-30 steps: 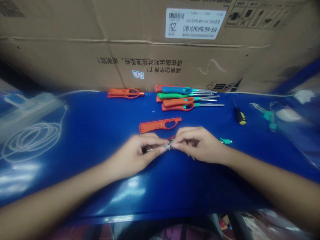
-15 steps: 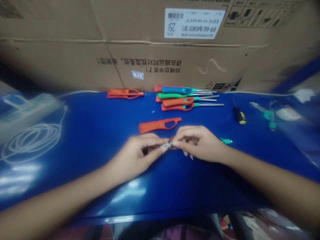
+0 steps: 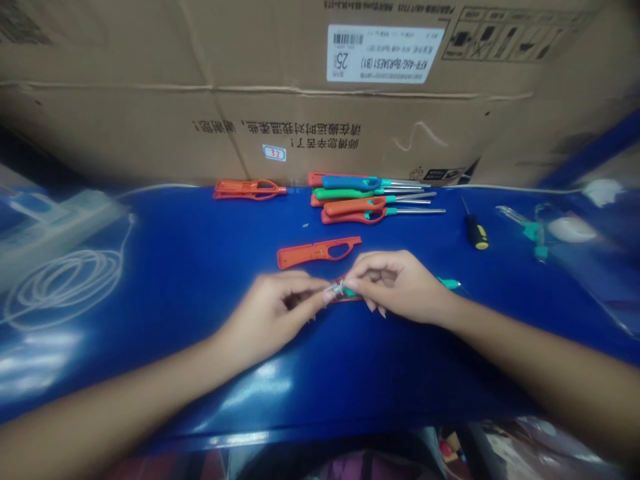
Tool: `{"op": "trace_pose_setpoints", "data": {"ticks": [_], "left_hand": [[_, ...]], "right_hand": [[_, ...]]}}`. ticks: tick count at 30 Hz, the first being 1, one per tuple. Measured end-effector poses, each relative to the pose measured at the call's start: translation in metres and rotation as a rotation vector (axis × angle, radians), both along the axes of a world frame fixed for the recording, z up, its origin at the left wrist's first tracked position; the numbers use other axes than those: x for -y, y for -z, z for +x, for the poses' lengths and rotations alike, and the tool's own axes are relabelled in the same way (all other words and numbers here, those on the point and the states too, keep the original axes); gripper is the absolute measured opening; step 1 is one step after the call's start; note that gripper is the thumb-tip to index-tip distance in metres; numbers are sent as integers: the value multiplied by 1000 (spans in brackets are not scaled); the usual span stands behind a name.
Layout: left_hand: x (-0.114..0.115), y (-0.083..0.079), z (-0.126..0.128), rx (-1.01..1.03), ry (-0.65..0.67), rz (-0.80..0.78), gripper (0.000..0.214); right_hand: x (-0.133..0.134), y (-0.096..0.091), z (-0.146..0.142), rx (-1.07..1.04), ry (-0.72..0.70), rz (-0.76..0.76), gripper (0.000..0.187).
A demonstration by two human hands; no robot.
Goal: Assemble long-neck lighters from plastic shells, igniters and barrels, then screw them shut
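My left hand pinches a small clear part, like a lighter's fuel tank, between thumb and fingers. Against its right end my right hand closes its fingertips on a small piece; a bit of green shows beside them. Below the fingertips is a red lighter shell, mostly hidden by both hands. Another orange-red shell half, hollow side up, lies just beyond the hands. A green piece pokes out behind my right wrist.
Several gas lighters with metal tubes lie piled at the back. To their left are orange shells. A black-and-yellow screwdriver and clear-and-green parts lie right. A coiled white cable lies left; a cardboard box stands behind.
Both hands stay nearly in place. The clear part and a bit of green show more plainly between the fingertips. The view has shifted slightly.
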State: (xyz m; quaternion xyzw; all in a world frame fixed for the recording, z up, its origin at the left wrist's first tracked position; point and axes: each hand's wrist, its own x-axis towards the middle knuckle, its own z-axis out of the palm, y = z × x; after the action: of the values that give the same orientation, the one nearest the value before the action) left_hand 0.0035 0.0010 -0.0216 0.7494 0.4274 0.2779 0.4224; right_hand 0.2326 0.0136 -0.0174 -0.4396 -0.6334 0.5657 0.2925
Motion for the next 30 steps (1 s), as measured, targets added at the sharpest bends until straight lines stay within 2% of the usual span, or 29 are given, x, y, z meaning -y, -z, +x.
{"op": "trace_pose_setpoints", "data": {"ticks": [6, 16, 22, 30], "left_hand": [[3, 1, 2, 20, -38, -16, 24], [2, 0, 4, 40, -24, -57, 25], [0, 1, 2, 105, -72, -138, 27], [-1, -1, 2, 94, -47, -105, 27]], "right_hand": [[1, -2, 0, -14, -7, -17, 23], [2, -1, -1, -27, -7, -6, 23], [-5, -4, 2, -85, -5, -75, 35], [-4, -1, 2, -71, 4, -64, 33]]}}
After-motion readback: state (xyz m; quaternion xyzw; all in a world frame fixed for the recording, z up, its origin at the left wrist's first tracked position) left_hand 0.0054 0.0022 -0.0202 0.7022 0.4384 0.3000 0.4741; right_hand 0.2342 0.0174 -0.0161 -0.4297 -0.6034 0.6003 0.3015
